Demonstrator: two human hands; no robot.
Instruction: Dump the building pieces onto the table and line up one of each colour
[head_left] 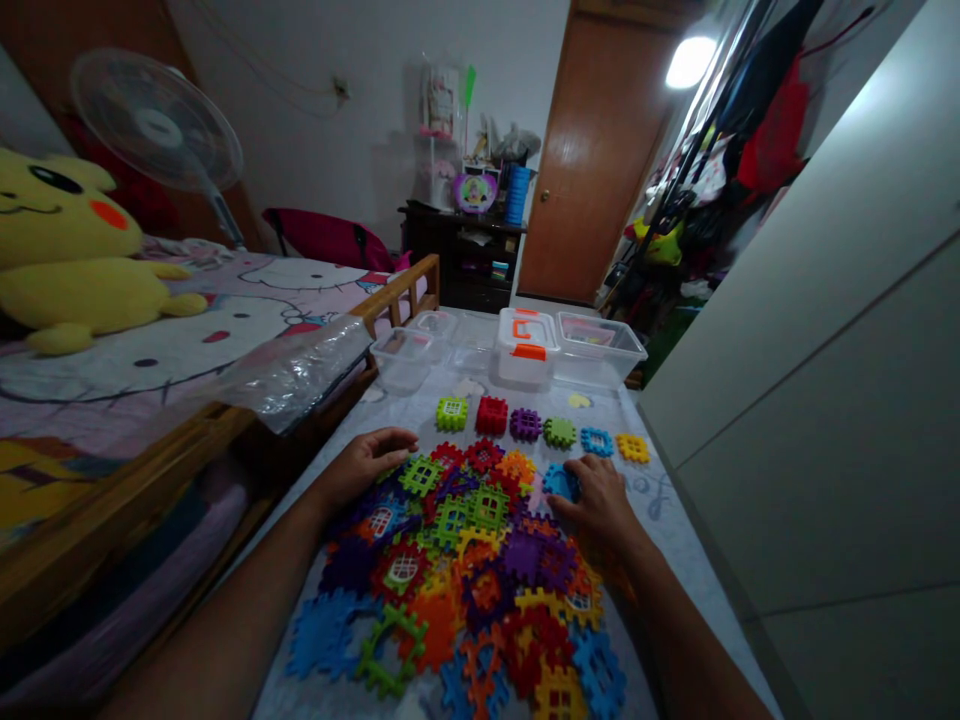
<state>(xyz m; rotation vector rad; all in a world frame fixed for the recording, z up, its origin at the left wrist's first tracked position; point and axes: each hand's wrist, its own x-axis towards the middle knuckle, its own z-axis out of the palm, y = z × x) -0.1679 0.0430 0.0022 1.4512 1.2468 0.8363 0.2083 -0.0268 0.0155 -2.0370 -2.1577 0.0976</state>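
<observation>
A heap of colourful plastic interlocking building tiles [487, 508] with toothed edges covers the near part of the cloth. My right hand [600, 495] has thumb and fingers closed on a blue interlocking tile [558, 483] at the heap's right side. At its upper left edge, my left hand [375, 460] hovers or rests beside a green tile [421, 476], fingers outstretched and holding nothing visible. Beyond the heap runs a row of tiles: lime [452, 413], red [492, 415], purple [526, 424], green [559, 432], blue [597, 441] and yellow [633, 448]; some look stacked.
Behind the row stand a lidded clear box [527, 365] with orange latches and open clear bins [600, 365]. To the left is a wooden-railed bed [401, 290] with a yellow plush toy [75, 250] and plastic wrap [300, 375]. A white cabinet [817, 400] flanks the right.
</observation>
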